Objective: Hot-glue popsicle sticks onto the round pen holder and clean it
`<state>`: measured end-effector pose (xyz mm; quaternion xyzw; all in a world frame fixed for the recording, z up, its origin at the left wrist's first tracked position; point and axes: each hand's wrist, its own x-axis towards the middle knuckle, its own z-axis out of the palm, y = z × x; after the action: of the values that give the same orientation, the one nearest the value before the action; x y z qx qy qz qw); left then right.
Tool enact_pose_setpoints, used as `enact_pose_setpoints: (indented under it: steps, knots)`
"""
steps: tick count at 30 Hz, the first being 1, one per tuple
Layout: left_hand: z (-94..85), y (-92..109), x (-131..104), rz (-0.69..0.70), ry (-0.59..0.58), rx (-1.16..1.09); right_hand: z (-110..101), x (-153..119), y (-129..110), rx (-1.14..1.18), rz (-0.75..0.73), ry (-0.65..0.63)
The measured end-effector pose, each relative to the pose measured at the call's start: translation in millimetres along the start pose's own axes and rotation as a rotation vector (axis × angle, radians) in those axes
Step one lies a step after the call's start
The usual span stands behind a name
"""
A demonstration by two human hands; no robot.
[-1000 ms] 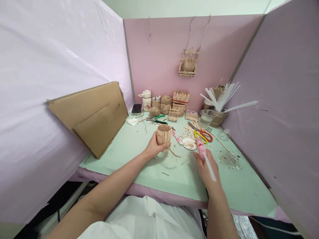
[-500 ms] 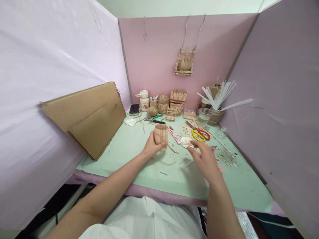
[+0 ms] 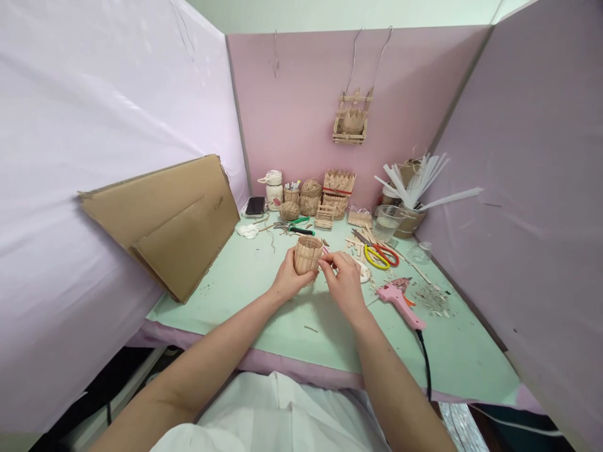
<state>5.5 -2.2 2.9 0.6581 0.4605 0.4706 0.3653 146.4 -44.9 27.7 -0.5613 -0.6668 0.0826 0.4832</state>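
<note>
My left hand [image 3: 291, 276] is wrapped round a small cup made of upright wooden sticks [image 3: 307, 256], holding it tilted slightly above the table. A thin strand of twine [image 3: 305, 257] runs across the cup's front. At the cup's right side, the thumb and forefinger of my right hand [image 3: 343, 279] are pinched on the end of that twine, which the fingers mostly hide. Partly behind my right hand lies a white round lid with wood bits [image 3: 364, 271]. A pink glue gun [image 3: 399, 301] rests on the table to the right of my right forearm.
Yellow- and red-handled scissors [image 3: 382, 254] lie among wood strips. Pliers [image 3: 300, 230], twine balls [image 3: 289, 211], stick holders [image 3: 335, 204] and a plastic cup [image 3: 386, 221] stand farther back. Cardboard [image 3: 169, 220] leans at left; a stick basket [image 3: 351, 119] hangs on the wall.
My right hand has moved left from above the white lid to the cup and closed on the twine, whose loose end lay to the right. The glue gun is now uncovered.
</note>
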Motion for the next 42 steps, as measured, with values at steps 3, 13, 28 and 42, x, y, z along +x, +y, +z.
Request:
enact_pose_setpoints:
  steps: [3,13,28,42]
  knots:
    - [0.5,-1.3,0.3,-0.017,-0.008,0.002,2.4,-0.7,2.4,-0.035,0.002,0.007]
    - [1.5,-6.0,2.6,-0.042,-0.087,-0.080,-0.3,3.5,15.1,-0.080,0.081,0.043]
    - [0.7,1.2,-1.0,-0.079,-0.235,-0.271,-8.6,9.9,19.2,0.201,0.274,-0.040]
    - [-1.2,-5.7,-0.6,-0.295,-0.475,-0.623,-7.4,10.4,32.3,0.412,0.335,-0.090]
